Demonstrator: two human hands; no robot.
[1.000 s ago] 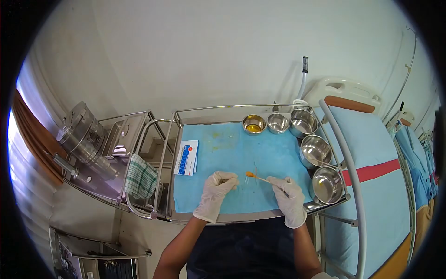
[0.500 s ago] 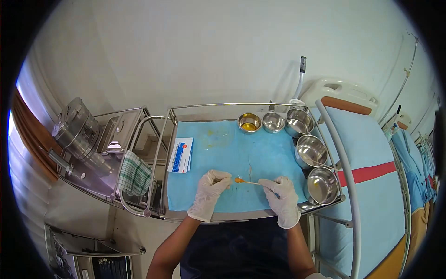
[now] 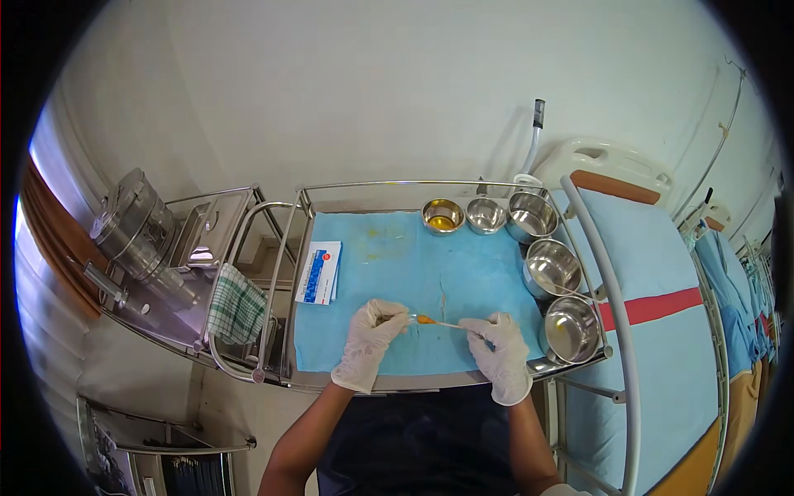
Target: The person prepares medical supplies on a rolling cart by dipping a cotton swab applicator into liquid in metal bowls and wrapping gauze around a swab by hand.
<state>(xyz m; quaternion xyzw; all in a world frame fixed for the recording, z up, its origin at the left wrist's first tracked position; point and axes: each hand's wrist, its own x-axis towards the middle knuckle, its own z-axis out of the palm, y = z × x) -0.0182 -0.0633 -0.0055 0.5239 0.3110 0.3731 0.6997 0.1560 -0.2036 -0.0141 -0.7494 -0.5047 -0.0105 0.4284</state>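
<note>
Basically, orange-tipped swab (image 3: pixel 430 320) was btwn both gloved hands, over blue drape (image 3: pixel 389 277) — R hand (image 3: pixel 499 354) pinched its stick; L hand (image 3: pixel 370 343) had fingers closed near the tip, contents unclear. Metal bowls (image 3: pixel 571 330) lined drape's far R corner & R side.

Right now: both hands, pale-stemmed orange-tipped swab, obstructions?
White-gloved right hand: pinching pale-stemmed orange-tipped swab. White-gloved left hand: pinched closed near orange end, contents unclear. Round shiny metal bowls apart from both hands; no blockage evident.
</note>
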